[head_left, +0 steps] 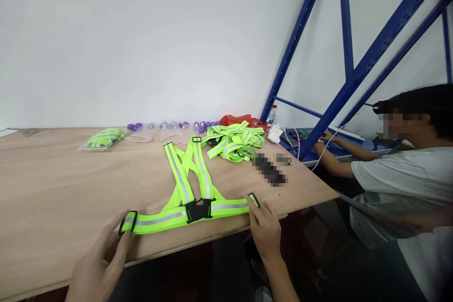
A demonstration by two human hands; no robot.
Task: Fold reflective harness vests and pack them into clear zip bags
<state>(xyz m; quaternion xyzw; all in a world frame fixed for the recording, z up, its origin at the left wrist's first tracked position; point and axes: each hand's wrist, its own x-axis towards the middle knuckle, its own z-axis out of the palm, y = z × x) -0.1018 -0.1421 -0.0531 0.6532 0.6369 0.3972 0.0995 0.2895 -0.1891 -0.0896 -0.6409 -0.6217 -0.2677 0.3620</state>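
At bottom center, the left hand [102, 257] and right hand [265, 231] each pinch one side of the reflective harness's waist belt [161, 221], its straps [181, 170] lying on the table [63, 198].

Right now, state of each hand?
Left hand: fingers closed on the belt's left end, at its black slider.
Right hand: fingers at the belt's right end; firm grip or mere touch, cannot tell.
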